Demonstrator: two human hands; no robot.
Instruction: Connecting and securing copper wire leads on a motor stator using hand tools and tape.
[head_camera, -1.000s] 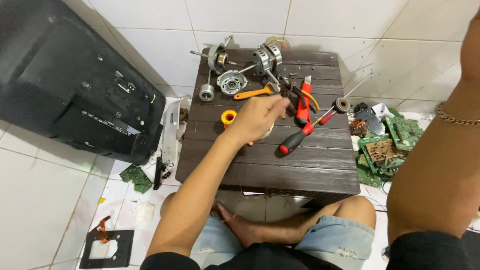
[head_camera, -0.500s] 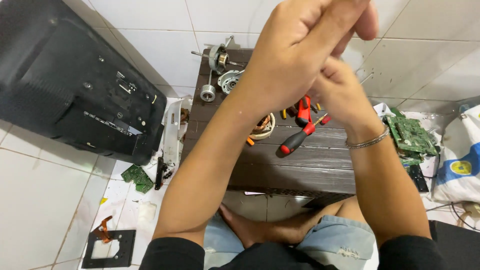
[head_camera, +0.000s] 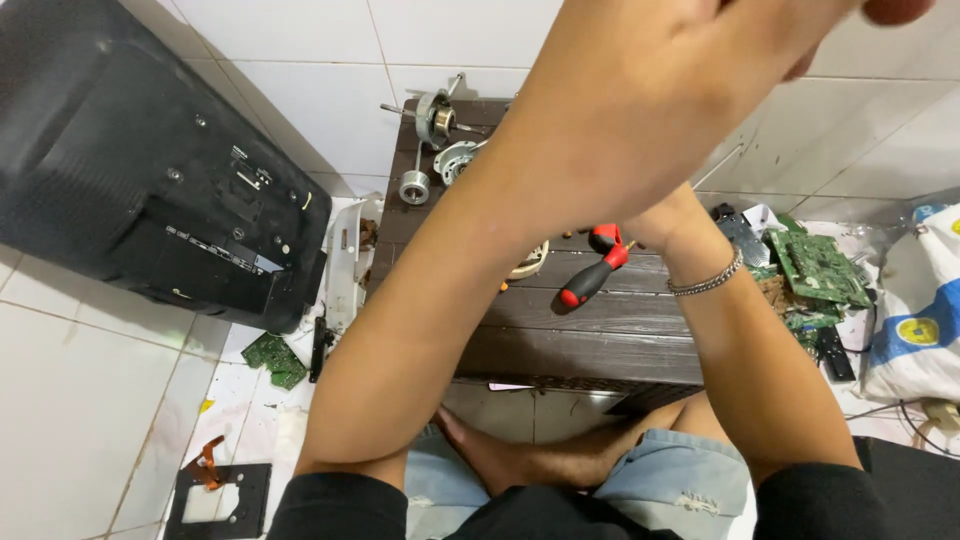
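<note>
Both my hands are raised close to the camera, above a low dark brown slatted table (head_camera: 600, 340). My left hand (head_camera: 650, 110) fills the top of the view. My right hand (head_camera: 672, 212) is mostly hidden behind it; only the wrist with a silver bracelet (head_camera: 706, 283) shows. The two hands look pressed together, and I cannot make out anything between them. On the table below lie a red and black screwdriver (head_camera: 592, 280), a pale ring-shaped part (head_camera: 530, 263) and metal motor parts (head_camera: 432, 115).
A big black television back (head_camera: 150, 190) leans at the left on the white tiled floor. Green circuit boards (head_camera: 818, 265) and a white bag (head_camera: 920, 320) lie at the right. A small green board (head_camera: 272, 358) and a black plate (head_camera: 215, 500) are on the floor at the left.
My left hand left the table and rose; both hands met in front of the camera and came closer, now hiding most of the table's far half.
</note>
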